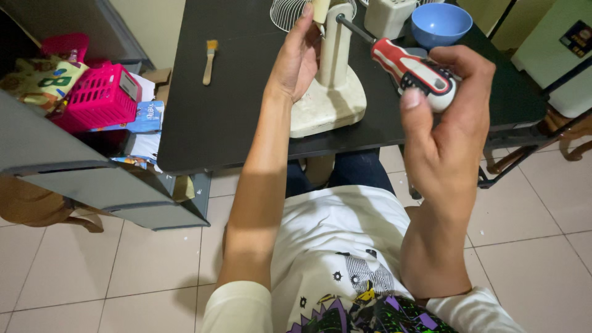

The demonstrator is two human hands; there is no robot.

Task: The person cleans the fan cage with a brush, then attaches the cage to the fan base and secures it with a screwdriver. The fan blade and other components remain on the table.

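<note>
Your right hand (pixel 453 117) is wrapped around the red, white and black handle of a screwdriver (pixel 412 69); its dark metal shaft runs up and left, and the tip meets the top of the fan stand's post. The fan stand (pixel 330 92) is cream plastic, yellowed and a bit grimy: 1 upright post rising from a flat, rounded base that sits at the near edge of the black bench (pixel 222 105). Your left hand (pixel 296 58) is closed lightly on the left side of the post, fingers reaching up to its top. A white wire guard (pixel 288 13) lies just behind the post. Also on the bench: 1 blue bowl (pixel 441 23), 1 small wood-handled brush (pixel 209 60) well to the left. A pink basket (pixel 102 95) sits off the bench, to its left.
</note>
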